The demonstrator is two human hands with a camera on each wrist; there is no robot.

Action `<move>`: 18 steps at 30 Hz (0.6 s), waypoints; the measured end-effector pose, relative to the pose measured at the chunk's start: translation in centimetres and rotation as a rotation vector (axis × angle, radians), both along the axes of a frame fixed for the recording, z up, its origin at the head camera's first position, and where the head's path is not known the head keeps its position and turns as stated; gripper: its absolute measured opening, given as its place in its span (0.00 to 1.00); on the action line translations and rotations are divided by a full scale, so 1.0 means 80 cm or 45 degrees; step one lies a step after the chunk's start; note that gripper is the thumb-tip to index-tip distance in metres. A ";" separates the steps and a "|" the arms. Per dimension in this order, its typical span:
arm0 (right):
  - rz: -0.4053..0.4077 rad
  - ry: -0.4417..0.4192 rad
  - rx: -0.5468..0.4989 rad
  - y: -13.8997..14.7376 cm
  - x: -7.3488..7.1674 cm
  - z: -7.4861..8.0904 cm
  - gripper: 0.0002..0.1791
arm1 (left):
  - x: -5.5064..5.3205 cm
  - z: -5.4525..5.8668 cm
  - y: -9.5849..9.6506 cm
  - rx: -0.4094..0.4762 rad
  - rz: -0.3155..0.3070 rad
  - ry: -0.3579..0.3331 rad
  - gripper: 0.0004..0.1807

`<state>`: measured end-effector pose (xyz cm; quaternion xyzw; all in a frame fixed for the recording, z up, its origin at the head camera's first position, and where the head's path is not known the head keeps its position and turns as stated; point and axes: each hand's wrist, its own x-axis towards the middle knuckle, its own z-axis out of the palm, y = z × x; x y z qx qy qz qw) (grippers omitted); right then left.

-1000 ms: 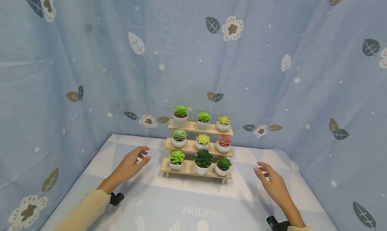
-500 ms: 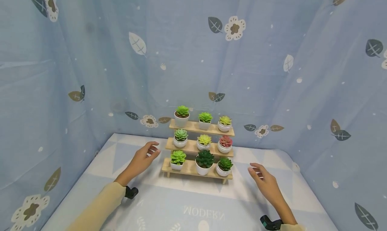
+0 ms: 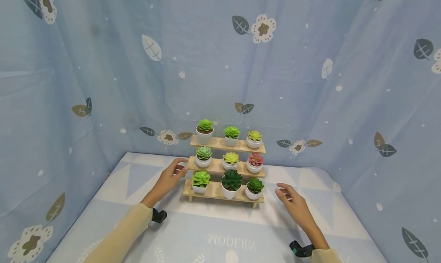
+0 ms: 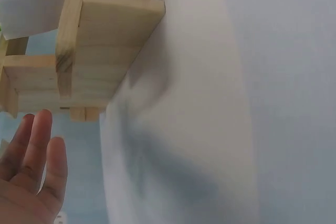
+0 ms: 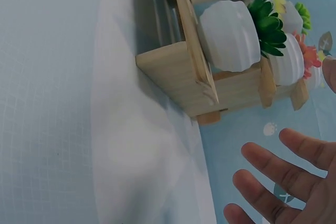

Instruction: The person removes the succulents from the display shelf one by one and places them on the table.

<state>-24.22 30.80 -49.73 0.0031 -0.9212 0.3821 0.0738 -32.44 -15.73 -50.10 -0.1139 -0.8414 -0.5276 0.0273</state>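
Note:
A three-tier wooden plant stand (image 3: 215, 196) holds several small potted succulents in white pots. On its lowest tier are a light green succulent (image 3: 201, 178), a large dark green one (image 3: 231, 180) and a smaller dark green one (image 3: 255, 185). A red succulent (image 3: 255, 160) sits at the right of the middle tier. My left hand (image 3: 169, 177), fingers relaxed, is close to the stand's left end, its fingertips right at the middle tier's edge in the head view. My right hand (image 3: 294, 203) hovers right of the stand, apart from it, fingers spread and holding nothing.
The stand rests on a table covered by a white and pale blue cloth (image 3: 227, 224) with printed lettering. A blue curtain (image 3: 206, 64) with leaf and flower prints hangs behind and along both sides. Each wrist wears a black device (image 3: 159, 216).
My left hand has moved right and slightly up to the stand's left end. My right hand has moved left toward its right end. The stand and plants keep their places.

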 end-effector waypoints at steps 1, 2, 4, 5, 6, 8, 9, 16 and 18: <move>0.000 -0.003 -0.002 -0.001 -0.001 0.000 0.38 | 0.000 -0.001 0.002 0.007 -0.006 -0.005 0.25; 0.002 -0.005 -0.007 -0.002 -0.002 -0.001 0.38 | -0.001 -0.002 0.003 0.018 -0.011 -0.009 0.25; 0.008 -0.005 -0.018 -0.005 -0.003 -0.002 0.38 | -0.003 -0.006 0.004 0.053 -0.017 -0.031 0.24; 0.011 -0.005 -0.021 -0.006 -0.004 -0.003 0.38 | -0.004 -0.008 0.005 0.072 -0.022 -0.041 0.24; 0.016 -0.007 -0.023 -0.007 -0.004 -0.003 0.38 | -0.005 -0.010 0.005 0.092 -0.029 -0.053 0.24; 0.022 -0.006 -0.027 -0.009 -0.005 -0.005 0.37 | -0.007 -0.014 0.005 0.149 -0.038 -0.081 0.24; 0.022 -0.006 -0.028 -0.009 -0.006 -0.005 0.37 | -0.009 -0.015 0.005 0.176 -0.043 -0.094 0.24; 0.032 0.010 -0.043 -0.012 -0.012 -0.011 0.37 | -0.026 -0.018 0.010 0.289 -0.011 -0.131 0.24; 0.041 0.018 -0.053 -0.014 -0.014 -0.013 0.37 | -0.029 -0.018 0.012 0.314 0.010 -0.147 0.24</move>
